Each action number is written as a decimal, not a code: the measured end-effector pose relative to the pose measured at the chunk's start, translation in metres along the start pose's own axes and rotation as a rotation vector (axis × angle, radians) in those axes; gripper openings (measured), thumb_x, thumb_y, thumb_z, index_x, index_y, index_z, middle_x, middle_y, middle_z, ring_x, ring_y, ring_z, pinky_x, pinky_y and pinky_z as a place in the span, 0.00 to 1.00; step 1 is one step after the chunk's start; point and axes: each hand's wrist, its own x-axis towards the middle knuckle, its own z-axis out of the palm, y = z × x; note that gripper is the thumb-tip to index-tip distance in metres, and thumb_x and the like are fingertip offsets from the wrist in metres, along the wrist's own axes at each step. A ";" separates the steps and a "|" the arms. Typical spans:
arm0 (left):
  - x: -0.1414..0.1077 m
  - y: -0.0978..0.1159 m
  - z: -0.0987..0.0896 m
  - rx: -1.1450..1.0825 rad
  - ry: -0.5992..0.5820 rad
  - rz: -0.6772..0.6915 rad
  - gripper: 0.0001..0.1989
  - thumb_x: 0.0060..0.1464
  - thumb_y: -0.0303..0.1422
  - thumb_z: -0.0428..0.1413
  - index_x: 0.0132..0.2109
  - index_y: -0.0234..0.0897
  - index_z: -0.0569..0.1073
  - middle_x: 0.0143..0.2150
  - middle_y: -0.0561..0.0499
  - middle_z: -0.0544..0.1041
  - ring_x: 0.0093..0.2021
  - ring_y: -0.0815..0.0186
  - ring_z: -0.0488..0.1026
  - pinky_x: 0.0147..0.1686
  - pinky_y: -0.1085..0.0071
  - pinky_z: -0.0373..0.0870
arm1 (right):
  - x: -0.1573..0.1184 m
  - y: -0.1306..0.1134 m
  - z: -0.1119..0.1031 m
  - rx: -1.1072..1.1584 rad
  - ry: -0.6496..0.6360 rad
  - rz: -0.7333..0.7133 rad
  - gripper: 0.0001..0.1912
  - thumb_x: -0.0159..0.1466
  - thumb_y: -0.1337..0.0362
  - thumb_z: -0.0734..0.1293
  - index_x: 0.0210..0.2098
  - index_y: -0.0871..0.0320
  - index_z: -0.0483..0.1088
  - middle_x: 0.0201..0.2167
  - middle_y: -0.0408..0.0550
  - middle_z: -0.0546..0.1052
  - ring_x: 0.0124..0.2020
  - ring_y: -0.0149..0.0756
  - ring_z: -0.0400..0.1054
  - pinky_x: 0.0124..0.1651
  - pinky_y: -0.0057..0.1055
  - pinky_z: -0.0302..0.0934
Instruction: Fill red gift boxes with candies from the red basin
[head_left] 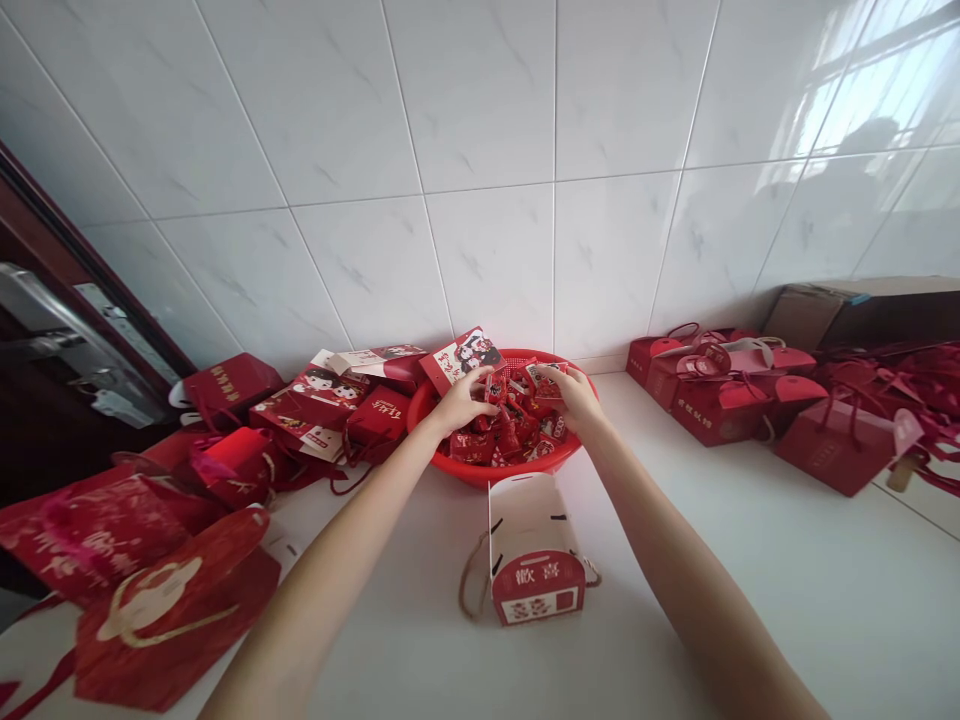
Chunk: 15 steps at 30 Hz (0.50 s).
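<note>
A red plastic basket stands against the wall, filled with red-wrapped candies. Over its left part, my left hand has thumb and fingers closed around a small red-wrapped candy. My right hand is at the basket's right side, its fingers closed on a red candy packet with light markings. In front of the basket sits a small red and white gift box, its top open toward me. A twine handle hangs at the box's left side.
Red gift boxes and bags crowd the left, one printed box leaning on the basket. More red boxes stand at the right, before a brown carton. A door handle is at far left; a tiled wall rises behind.
</note>
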 end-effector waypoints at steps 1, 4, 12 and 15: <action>0.000 -0.002 0.000 0.065 0.001 0.006 0.40 0.33 0.18 0.63 0.58 0.38 0.70 0.44 0.48 0.80 0.51 0.57 0.75 0.50 0.63 0.74 | 0.000 0.000 0.000 -0.005 -0.004 -0.003 0.08 0.54 0.66 0.74 0.25 0.56 0.70 0.24 0.40 0.77 0.24 0.32 0.73 0.25 0.26 0.69; 0.001 -0.005 0.001 0.244 -0.012 0.029 0.41 0.32 0.16 0.61 0.58 0.37 0.71 0.41 0.49 0.80 0.47 0.57 0.77 0.51 0.61 0.73 | -0.002 -0.001 0.001 -0.002 0.001 0.002 0.08 0.53 0.66 0.73 0.25 0.56 0.70 0.23 0.40 0.77 0.24 0.31 0.72 0.23 0.25 0.67; -0.011 0.014 0.009 0.519 0.063 0.379 0.27 0.37 0.17 0.56 0.46 0.41 0.81 0.49 0.46 0.80 0.54 0.51 0.74 0.59 0.58 0.66 | -0.002 0.000 0.001 0.018 -0.016 -0.007 0.06 0.53 0.65 0.73 0.23 0.56 0.72 0.22 0.41 0.78 0.23 0.32 0.72 0.26 0.26 0.68; -0.017 0.022 0.018 0.572 -0.161 0.403 0.19 0.41 0.20 0.56 0.40 0.41 0.82 0.43 0.48 0.82 0.47 0.54 0.77 0.53 0.62 0.70 | -0.001 0.001 0.001 0.011 -0.019 -0.018 0.07 0.52 0.64 0.74 0.23 0.56 0.72 0.22 0.41 0.78 0.23 0.32 0.72 0.25 0.26 0.67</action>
